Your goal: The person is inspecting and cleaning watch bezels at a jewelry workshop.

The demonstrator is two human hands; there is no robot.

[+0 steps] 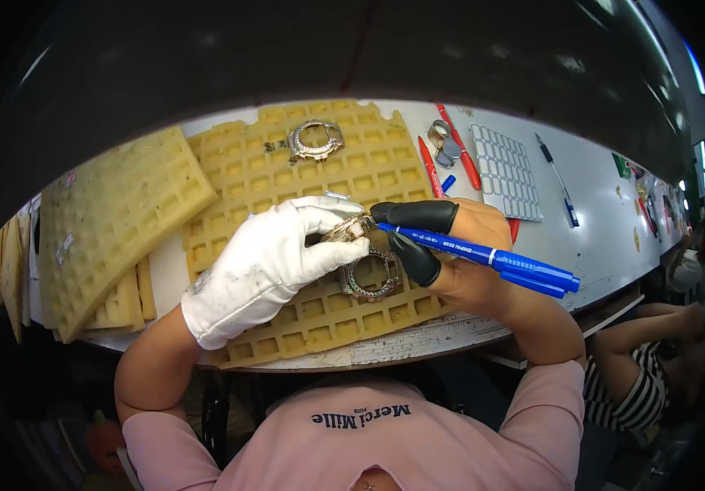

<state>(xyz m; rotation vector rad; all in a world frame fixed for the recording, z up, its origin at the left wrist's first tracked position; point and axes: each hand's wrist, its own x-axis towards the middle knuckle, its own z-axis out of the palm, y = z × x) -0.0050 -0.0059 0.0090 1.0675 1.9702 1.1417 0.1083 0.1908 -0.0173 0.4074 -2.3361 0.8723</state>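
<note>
My left hand (266, 264), in a white glove, grips a stone-set metal watch case (350, 228) between thumb and fingers. A blue marker pen (463, 247) lies in my right hand (481, 245), which wears black finger cots on thumb and forefinger; its tip is close beside the case, though contact is hard to tell. Under my hands is a yellow foam tray (328, 331) with square pockets. A second stone-set watch case (372, 275) rests on the foam just below the held one, and a third watch case (316, 140) sits farther up.
More foam trays (125, 215) are stacked at the left. Right of the main tray lie red markers (466, 166), small round metal containers (447, 152), a sheet of blank labels (507, 172) and a pen (557, 178). A person in a striped top (641, 380) is at the right.
</note>
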